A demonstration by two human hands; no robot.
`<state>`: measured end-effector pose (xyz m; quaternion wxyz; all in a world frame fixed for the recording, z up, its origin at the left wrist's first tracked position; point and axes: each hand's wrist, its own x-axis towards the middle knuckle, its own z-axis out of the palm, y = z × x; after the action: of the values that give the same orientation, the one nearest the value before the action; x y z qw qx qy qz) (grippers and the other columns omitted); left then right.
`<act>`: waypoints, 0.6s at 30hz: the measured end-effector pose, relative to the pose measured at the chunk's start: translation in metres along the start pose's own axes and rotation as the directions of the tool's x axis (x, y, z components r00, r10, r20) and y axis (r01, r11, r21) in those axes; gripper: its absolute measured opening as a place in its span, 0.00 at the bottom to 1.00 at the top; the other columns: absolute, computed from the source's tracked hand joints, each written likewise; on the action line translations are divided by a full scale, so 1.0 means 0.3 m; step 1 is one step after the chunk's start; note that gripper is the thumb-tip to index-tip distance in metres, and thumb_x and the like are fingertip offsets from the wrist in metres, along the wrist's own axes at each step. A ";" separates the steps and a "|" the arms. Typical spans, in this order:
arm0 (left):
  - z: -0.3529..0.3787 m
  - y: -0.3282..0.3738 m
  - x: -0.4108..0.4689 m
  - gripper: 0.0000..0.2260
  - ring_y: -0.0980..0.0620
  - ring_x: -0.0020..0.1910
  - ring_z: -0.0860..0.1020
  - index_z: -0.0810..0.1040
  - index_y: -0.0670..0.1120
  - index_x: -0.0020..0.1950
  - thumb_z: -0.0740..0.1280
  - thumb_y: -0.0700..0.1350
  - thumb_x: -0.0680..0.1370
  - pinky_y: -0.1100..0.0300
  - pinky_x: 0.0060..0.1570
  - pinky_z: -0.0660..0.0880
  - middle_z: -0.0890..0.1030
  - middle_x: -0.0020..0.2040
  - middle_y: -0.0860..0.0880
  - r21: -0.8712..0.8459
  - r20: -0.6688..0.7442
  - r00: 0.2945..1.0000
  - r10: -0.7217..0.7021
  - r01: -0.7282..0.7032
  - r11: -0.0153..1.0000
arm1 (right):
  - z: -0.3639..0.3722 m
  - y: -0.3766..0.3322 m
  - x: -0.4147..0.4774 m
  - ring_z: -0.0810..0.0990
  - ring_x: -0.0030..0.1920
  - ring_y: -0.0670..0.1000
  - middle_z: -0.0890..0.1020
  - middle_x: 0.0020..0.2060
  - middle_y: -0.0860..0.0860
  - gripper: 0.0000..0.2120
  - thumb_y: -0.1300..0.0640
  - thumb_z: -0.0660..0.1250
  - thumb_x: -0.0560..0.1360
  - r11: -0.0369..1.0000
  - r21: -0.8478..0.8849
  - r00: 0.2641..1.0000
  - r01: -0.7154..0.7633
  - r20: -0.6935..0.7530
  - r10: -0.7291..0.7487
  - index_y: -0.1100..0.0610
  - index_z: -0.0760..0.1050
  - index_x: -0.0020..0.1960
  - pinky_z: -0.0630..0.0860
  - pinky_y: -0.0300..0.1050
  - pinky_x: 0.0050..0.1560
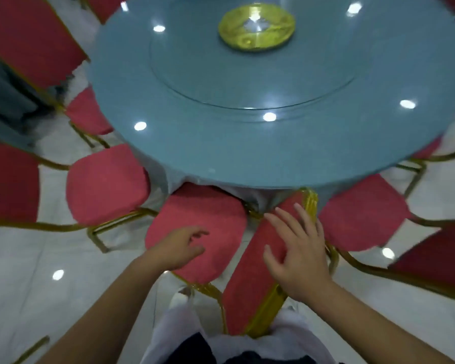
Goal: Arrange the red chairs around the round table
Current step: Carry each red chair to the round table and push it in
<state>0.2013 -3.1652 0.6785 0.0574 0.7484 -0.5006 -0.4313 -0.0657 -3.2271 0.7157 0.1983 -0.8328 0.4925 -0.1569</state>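
Note:
A round table (221, 158) with a blue-grey top, a glass turntable (247, 82) and a gold disc (256, 27) fills the upper view. Red chairs with gold frames ring its near edge. The chair straight below me has its seat (202, 219) tucked toward the table and its red backrest (255, 271) in front of me. My right hand (297, 250) lies spread, fingers straight, on that backrest. My left hand (179, 248) hovers over the seat with fingers loosely curled, holding nothing.
Another red seat (105, 182) stands to the left and one (363, 214) to the right, both close to the middle chair. More red chair backs (8, 179) crowd the left and right edges. The floor (37, 271) is glossy white tile.

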 end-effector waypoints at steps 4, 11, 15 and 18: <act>-0.052 -0.076 0.052 0.20 0.56 0.57 0.75 0.72 0.54 0.72 0.67 0.47 0.80 0.68 0.52 0.68 0.76 0.67 0.50 0.069 0.216 0.959 0.185 -0.204 0.977 | 0.060 -0.101 -0.055 0.60 0.77 0.53 0.77 0.67 0.46 0.26 0.42 0.58 0.71 0.988 -0.082 0.991 -0.129 0.020 0.131 0.49 0.79 0.64 0.53 0.65 0.74; -0.061 -0.217 -0.036 0.18 0.59 0.54 0.77 0.75 0.56 0.68 0.69 0.51 0.78 0.68 0.52 0.73 0.78 0.62 0.53 0.013 0.480 0.798 0.363 -0.420 0.907 | 0.107 -0.189 -0.085 0.57 0.77 0.49 0.74 0.69 0.45 0.20 0.44 0.59 0.70 0.897 -0.095 0.902 -0.432 -0.064 0.428 0.46 0.82 0.56 0.55 0.63 0.72; -0.044 -0.249 -0.073 0.24 0.57 0.56 0.75 0.71 0.56 0.72 0.69 0.58 0.77 0.65 0.55 0.72 0.75 0.63 0.55 0.032 0.538 0.736 0.411 -0.505 0.863 | 0.117 -0.196 -0.074 0.59 0.76 0.49 0.74 0.70 0.44 0.21 0.43 0.57 0.71 0.875 -0.086 0.878 -0.476 -0.110 0.467 0.43 0.81 0.57 0.55 0.69 0.72; -0.029 -0.225 -0.126 0.31 0.64 0.59 0.72 0.68 0.55 0.74 0.72 0.59 0.74 0.81 0.48 0.65 0.71 0.63 0.60 -0.072 0.557 0.682 0.474 -0.529 0.846 | 0.108 -0.206 -0.057 0.59 0.76 0.49 0.73 0.70 0.44 0.24 0.42 0.56 0.71 0.873 -0.104 0.878 -0.477 -0.109 0.467 0.43 0.77 0.64 0.55 0.68 0.72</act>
<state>0.2499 -3.1049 0.6713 -0.0097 0.4261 -0.7003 -0.5726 -0.0119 -3.1795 0.7164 0.1568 -0.6912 0.6975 -0.1054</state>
